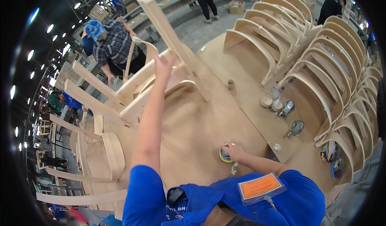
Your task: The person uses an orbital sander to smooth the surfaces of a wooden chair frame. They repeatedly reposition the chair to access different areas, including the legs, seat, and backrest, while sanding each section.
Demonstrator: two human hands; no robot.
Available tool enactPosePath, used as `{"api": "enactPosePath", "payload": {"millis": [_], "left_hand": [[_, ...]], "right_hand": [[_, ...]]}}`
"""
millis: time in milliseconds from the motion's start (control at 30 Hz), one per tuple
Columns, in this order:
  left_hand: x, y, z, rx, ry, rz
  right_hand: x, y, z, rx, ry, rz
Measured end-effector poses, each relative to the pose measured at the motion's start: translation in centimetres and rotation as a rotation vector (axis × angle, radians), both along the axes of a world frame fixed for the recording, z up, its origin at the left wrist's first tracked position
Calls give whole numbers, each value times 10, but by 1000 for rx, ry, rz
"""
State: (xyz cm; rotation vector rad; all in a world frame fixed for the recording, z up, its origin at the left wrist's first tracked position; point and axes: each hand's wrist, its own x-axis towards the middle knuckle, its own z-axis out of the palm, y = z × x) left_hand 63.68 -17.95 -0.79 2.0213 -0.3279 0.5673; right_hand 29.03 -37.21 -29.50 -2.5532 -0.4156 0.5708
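Observation:
My left hand [164, 66] reaches far forward and grips the leg of an unfinished wooden chair [177, 45] lying overturned on the workbench [193, 137], its legs pointing up and away. My right hand [233, 152] rests close to my body on a small round sander [224, 154] with a yellow pad, which sits flat on the bench top. Both forearms are bare below blue sleeves.
Rows of bent wooden chair backs [321, 65] stand stacked at the right. Small tins [271, 99] and two more round sanders [296, 126] lie on the bench. More chair frames [92, 101] sit at left. A person in a plaid shirt [112, 45] works beyond; others stand farther back.

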Motion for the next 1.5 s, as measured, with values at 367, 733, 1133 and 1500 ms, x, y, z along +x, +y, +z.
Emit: {"api": "enactPosePath", "payload": {"millis": [367,733,1133,1500], "left_hand": [[28,-76,19,-40,-273,227],[-288,20,49,-342,160,-247],[-510,221,43,-624,69,-294],[-541,245,13,-677,24,-175]], "right_hand": [[-6,-102,-13,4,53,-210],[-6,-113,-33,115,4,-174],[28,-55,44,-72,10,92],[-18,217,149,-175,-57,808]]}}
